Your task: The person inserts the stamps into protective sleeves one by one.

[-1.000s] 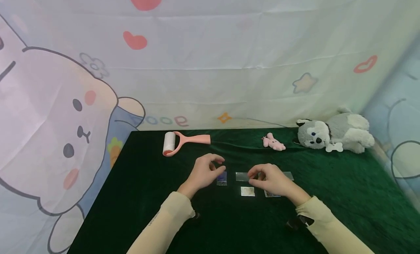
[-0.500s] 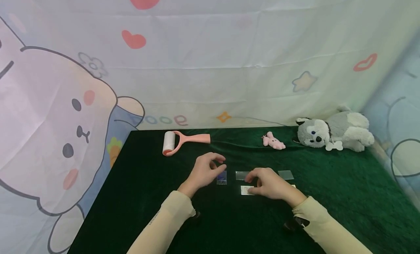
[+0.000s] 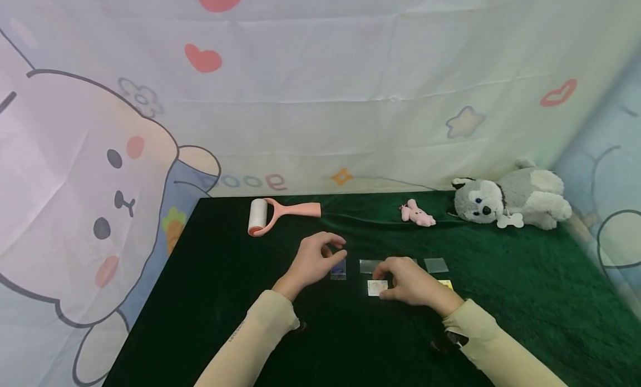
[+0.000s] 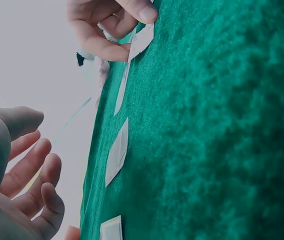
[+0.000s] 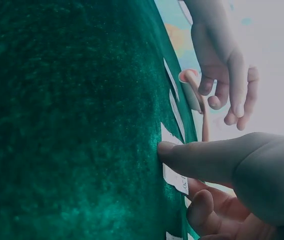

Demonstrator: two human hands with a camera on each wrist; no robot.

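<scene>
Right hand [image 3: 412, 281] pinches packet [image 3: 375, 287] at its right end, long axis left-right; left hand [image 3: 314, 259] hangs loose, farther left.

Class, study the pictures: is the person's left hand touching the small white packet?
Apart. The head view shows it: bare green cloth lies plainly between the left hand and the small white packet.

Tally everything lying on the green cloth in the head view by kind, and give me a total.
Lint roller: 1
Plush dog: 1
Small pink toy: 1
Flat packets: at least 5; the right hand hides part of that area
Total: at least 8
</scene>
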